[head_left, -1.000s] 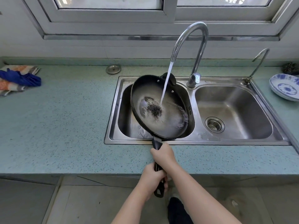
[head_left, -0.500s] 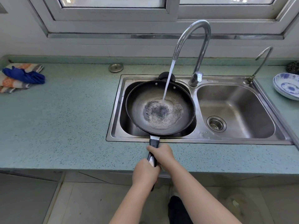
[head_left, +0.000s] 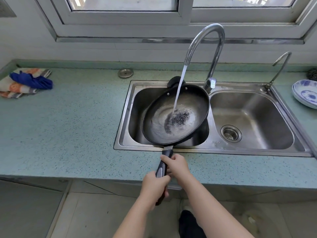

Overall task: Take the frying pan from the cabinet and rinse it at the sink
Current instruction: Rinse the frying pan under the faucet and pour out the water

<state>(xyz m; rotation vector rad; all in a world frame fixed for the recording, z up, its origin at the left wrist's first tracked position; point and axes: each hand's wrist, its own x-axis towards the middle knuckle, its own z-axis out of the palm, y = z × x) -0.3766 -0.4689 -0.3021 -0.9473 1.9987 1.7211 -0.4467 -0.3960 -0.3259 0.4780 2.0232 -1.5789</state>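
Note:
The black frying pan hangs over the left basin of the steel double sink, tilted with its left side low. Water streams from the tall curved faucet into the middle of the pan and swirls toward its lower left. Its black handle reaches back over the counter edge. My right hand grips the handle near the pan. My left hand grips the handle's rear end, just below the counter's front edge.
A blue cloth on a striped towel lies at the counter's far left. A metal drain cover sits behind the sink. A thin second tap and blue-patterned dishes are at the right. The right basin holds only its strainer.
The pan went from tilted right, to level, to tilted left now, and the water pool shifted to its left side. Both hands stayed on the handle.

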